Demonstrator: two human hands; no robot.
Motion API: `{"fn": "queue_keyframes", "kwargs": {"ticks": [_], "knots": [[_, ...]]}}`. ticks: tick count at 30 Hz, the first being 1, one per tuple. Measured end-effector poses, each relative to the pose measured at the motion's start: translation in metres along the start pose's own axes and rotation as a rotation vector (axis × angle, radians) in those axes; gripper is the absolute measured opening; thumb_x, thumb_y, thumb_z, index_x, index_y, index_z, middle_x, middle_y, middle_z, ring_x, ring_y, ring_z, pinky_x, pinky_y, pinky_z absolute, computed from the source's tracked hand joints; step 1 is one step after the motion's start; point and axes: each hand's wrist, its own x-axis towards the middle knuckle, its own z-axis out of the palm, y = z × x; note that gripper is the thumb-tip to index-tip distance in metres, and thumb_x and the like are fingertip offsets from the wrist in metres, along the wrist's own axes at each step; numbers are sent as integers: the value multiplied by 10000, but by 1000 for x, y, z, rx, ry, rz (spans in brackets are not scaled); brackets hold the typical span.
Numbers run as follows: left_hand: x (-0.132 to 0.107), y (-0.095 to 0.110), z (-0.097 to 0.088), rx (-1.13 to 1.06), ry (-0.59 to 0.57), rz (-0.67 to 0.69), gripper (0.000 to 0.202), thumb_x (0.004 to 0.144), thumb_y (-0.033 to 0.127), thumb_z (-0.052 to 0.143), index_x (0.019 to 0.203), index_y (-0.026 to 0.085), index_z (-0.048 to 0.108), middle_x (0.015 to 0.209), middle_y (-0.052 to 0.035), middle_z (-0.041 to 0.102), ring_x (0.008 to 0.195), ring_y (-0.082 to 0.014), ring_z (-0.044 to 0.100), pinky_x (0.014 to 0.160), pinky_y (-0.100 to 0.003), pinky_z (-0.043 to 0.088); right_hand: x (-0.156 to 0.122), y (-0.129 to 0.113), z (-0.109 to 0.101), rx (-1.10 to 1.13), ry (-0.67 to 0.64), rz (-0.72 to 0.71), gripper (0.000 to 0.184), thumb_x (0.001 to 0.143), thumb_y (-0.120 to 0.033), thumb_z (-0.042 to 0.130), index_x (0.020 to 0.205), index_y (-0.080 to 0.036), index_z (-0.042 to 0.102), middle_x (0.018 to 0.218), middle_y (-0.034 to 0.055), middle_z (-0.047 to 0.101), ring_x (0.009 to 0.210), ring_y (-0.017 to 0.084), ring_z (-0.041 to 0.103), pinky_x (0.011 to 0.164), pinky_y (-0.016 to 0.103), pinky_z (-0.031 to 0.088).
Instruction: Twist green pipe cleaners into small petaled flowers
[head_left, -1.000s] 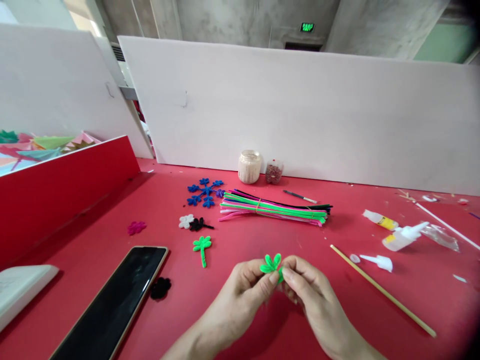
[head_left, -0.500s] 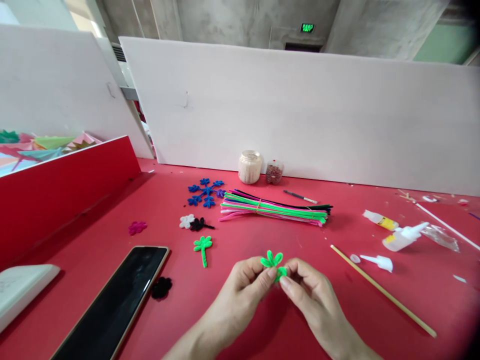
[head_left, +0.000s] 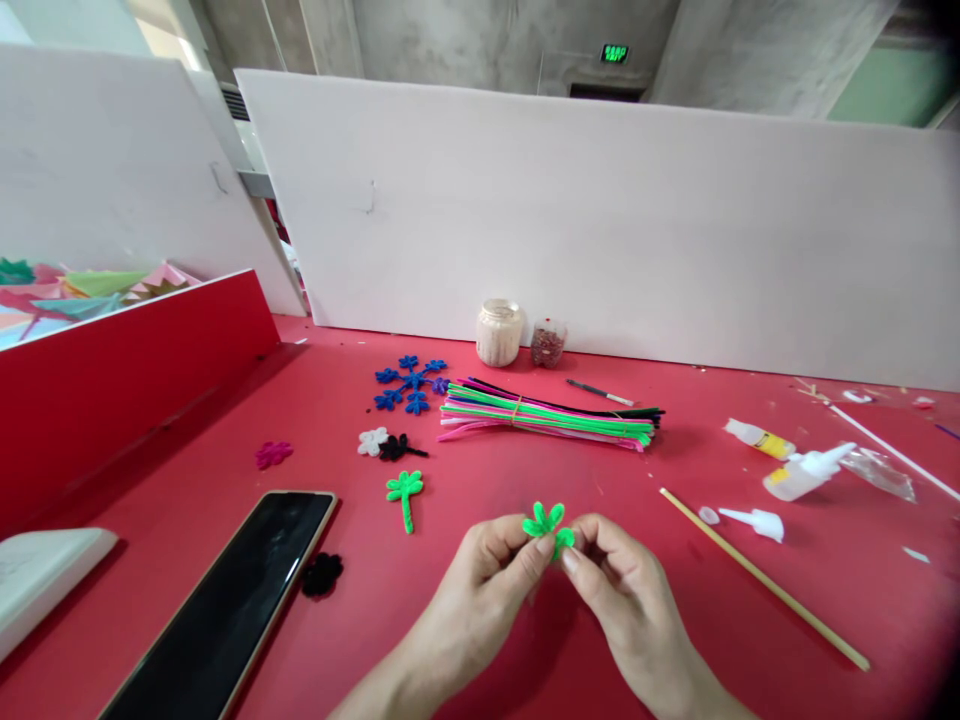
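Between both hands, above the red table, is a green pipe cleaner flower (head_left: 543, 520) with several looped petals. My left hand (head_left: 487, 575) pinches it from the left, thumb across its lower part. My right hand (head_left: 622, 590) is closed on its right side, thumb and forefinger at the lower right petal. Fingers hide part of the flower's underside. To the left lies a second green pipe cleaner flower (head_left: 406, 490) with a twisted stem. Farther back rests a banded bundle of pipe cleaners (head_left: 551, 415) in green, pink, white and black.
A phone (head_left: 232, 590) and black flower (head_left: 322, 575) lie left. Behind are a blue snowflake shape (head_left: 412, 382), white flower (head_left: 372, 441), magenta flower (head_left: 274, 455), and jar (head_left: 499, 333). Right are a wooden stick (head_left: 765, 580) and glue bottles (head_left: 806, 473). A white panel (head_left: 600, 220) stands behind.
The lower right petal has shifted slightly and shows more openly between the thumbs. Both hands keep their pinch in nearly the same place.
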Motion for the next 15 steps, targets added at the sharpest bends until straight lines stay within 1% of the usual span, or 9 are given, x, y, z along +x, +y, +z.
{"fn": "queue_keyframes", "kwargs": {"ticks": [5,8,12,15], "knots": [[-1,1,2,16,4,30,231,755,323,555,661,120,609,531,35,359,505,-73,262,462,-199,217,0,2,3,-2,41,-8,216,808,-340,463,657,-189,432,578,-49,369,510,100,321,475,205,317],[-1,3,3,32,10,51,228,755,316,555,646,123,610,534,31,392,498,-71,273,459,-199,231,1,2,3,8,45,-6,208,798,-337,478,658,-186,445,579,-48,375,510,99,322,470,205,317],[-1,5,3,27,-22,48,205,764,300,547,689,125,623,590,13,454,533,-79,316,502,-198,275,3,-1,0,47,-9,8,194,811,-342,463,706,-179,472,625,-33,412,558,110,366,517,212,346],[-1,5,4,35,-37,62,197,771,285,541,703,119,622,616,5,471,578,-91,355,551,-200,311,5,-4,-3,30,-35,15,217,825,-346,452,685,-179,466,610,-42,388,561,108,355,525,207,335]]}}
